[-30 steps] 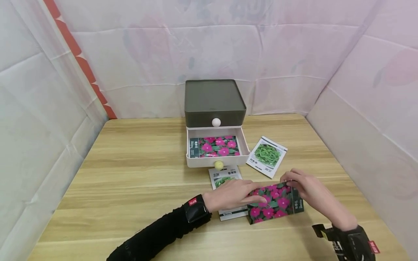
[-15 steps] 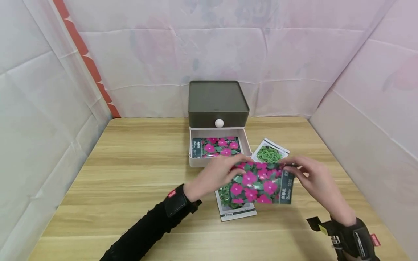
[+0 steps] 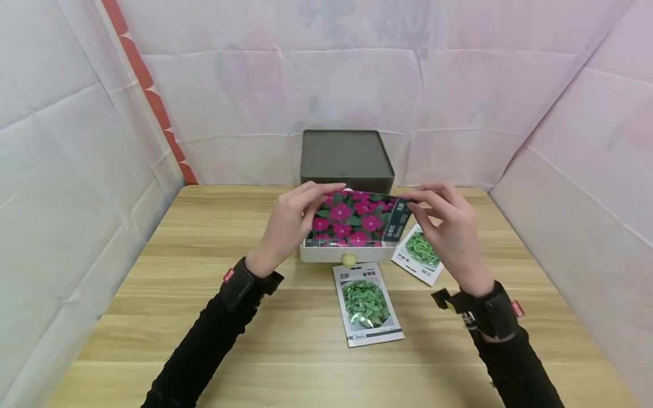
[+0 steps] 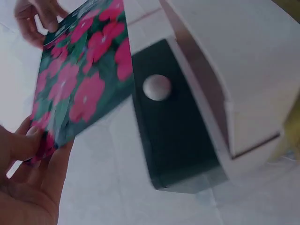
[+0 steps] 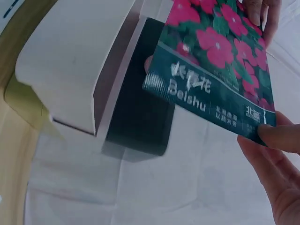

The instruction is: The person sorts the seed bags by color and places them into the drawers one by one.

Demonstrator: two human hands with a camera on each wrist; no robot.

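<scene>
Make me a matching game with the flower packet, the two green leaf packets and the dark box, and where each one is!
Things:
1. pink flower packet
2. green leaf packet with the black bottom edge
3. second green leaf packet
4. dark grey box

Places:
A. at the back of the table, above the white open drawer
B. flat on the table, right of the drawer
C. held up between the left hand and the right hand
D. flat on the table, in front of the drawer's yellow knob

Pairs: 1-C, 2-D, 3-B, 4-A

Wooden table in a draped corner

A light wood table [image 3: 204, 272] stands enclosed by creased white sheeting [image 3: 459, 102] on three sides, an orange-red strip [image 3: 148, 96] running down the left seam.
</scene>
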